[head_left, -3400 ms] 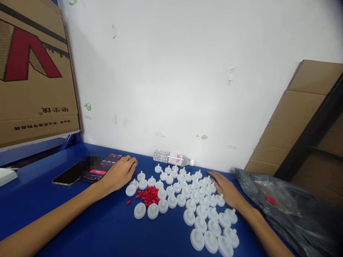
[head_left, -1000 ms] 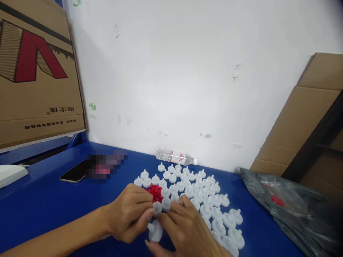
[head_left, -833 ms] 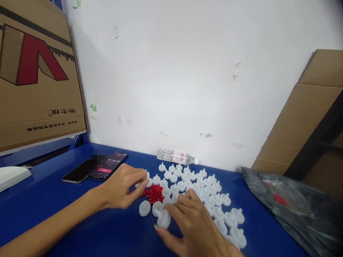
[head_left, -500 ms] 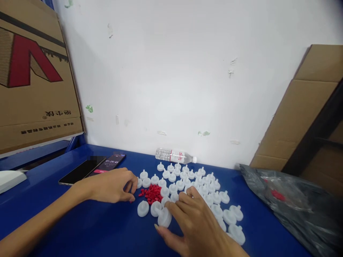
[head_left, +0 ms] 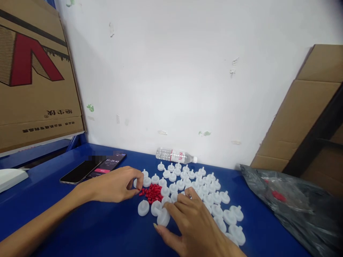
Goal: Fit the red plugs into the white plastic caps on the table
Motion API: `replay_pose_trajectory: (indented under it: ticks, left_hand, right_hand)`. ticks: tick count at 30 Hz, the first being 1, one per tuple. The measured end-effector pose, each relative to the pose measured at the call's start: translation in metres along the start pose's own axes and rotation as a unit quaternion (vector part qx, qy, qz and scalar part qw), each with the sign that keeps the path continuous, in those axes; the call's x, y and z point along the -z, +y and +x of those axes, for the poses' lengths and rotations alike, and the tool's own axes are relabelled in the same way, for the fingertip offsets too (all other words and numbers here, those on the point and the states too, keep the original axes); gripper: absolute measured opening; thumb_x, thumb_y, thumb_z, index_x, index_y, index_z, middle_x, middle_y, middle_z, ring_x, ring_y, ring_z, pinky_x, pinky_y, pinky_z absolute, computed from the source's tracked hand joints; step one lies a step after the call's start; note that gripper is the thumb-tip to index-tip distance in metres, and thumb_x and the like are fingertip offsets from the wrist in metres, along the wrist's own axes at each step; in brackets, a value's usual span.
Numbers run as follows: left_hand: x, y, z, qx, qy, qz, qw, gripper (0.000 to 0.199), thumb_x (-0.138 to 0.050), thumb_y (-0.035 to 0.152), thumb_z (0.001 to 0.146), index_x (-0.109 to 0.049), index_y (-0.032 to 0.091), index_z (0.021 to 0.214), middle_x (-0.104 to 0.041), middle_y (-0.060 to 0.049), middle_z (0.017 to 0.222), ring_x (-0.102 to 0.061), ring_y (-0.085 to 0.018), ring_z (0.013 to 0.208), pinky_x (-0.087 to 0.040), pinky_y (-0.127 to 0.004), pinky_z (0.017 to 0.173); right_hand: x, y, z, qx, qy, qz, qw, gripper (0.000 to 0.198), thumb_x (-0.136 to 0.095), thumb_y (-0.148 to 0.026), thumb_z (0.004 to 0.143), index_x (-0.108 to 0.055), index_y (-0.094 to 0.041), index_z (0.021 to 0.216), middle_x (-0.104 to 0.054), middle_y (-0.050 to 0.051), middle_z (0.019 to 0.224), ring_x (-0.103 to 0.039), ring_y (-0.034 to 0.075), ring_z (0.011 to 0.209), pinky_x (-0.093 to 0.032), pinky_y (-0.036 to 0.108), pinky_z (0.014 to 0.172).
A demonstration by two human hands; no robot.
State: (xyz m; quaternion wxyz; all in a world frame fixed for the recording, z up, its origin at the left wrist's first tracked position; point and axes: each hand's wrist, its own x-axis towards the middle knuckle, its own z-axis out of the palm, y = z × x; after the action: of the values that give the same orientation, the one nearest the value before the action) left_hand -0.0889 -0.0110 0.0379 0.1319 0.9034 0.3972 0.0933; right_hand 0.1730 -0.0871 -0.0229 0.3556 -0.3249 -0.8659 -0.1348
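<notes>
A small heap of red plastic pieces (head_left: 153, 193) lies on the blue table among several white round plastic caps with a thin spout (head_left: 180, 184). My left hand (head_left: 122, 184) is at the heap's left edge, thumb and forefinger closed together; whatever is between them is too small to make out. My right hand (head_left: 194, 223) grips one tilted white spouted cap (head_left: 163, 217) between thumb and forefinger, its spout pointing left toward the red heap. Close by, another white cap (head_left: 143, 208) stands upright on the table. The right hand hides some caps behind it.
Two phones (head_left: 107, 164) lie at the left, one showing a timer. A clear plastic bottle (head_left: 175, 155) lies against the wall. At the right is a dark plastic bag (head_left: 294, 210) with red bits in a clear bag on it. Cardboard (head_left: 302, 107) leans behind.
My left hand has shifted slightly right and up to the heap's edge, its fingertips drawing together. My right hand keeps the white cap in nearly the same spot.
</notes>
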Motion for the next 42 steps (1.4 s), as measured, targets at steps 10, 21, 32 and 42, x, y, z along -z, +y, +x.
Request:
replay_pose_trajectory:
  ticks: [10,21,32,42]
  left_hand:
    - [-0.035,0.011,0.012,-0.153,0.17,-0.048,0.972,0.026,-0.048,0.018,0.103,-0.07,0.022,0.115,-0.069,-0.006,0.107,-0.066,-0.013,0.084,-0.051,-0.022,0.071]
    - [-0.059,0.029,0.007,-0.241,0.304,-0.12,0.914,0.006,-0.066,0.016,0.096,-0.068,0.017,0.101,-0.072,-0.003,0.083,-0.066,-0.012,0.069,-0.049,-0.022,0.065]
    - [-0.055,0.033,0.0,-0.293,0.308,-0.057,0.903,0.008,-0.063,0.015,0.097,-0.064,0.016,0.105,-0.072,-0.004,0.084,-0.067,-0.013,0.07,-0.045,-0.023,0.061]
    - [-0.059,0.033,0.0,-0.305,0.325,-0.022,0.895,0.009,-0.064,0.024,0.098,-0.062,0.016,0.1,-0.068,-0.001,0.077,-0.06,-0.01,0.058,-0.04,-0.023,0.053]
  right_hand:
    - [0.004,0.0,0.006,0.028,0.032,0.015,0.999,0.027,-0.059,-0.03,0.095,-0.062,-0.016,0.118,-0.071,0.004,0.085,-0.063,0.02,0.075,-0.04,0.041,0.09]
    - [0.005,0.005,0.007,-0.012,0.04,0.017,0.999,0.017,-0.059,-0.027,0.094,-0.063,-0.018,0.108,-0.069,0.002,0.084,-0.062,0.019,0.075,-0.038,0.042,0.095]
    - [0.003,0.001,0.005,-0.001,0.077,0.005,0.997,0.021,-0.059,-0.027,0.095,-0.063,-0.017,0.112,-0.071,0.002,0.087,-0.064,0.019,0.076,-0.038,0.041,0.095]
    - [0.007,0.003,0.005,0.026,0.085,-0.005,0.996,0.021,-0.059,-0.032,0.099,-0.063,-0.016,0.114,-0.074,0.003,0.093,-0.068,0.017,0.075,-0.039,0.04,0.092]
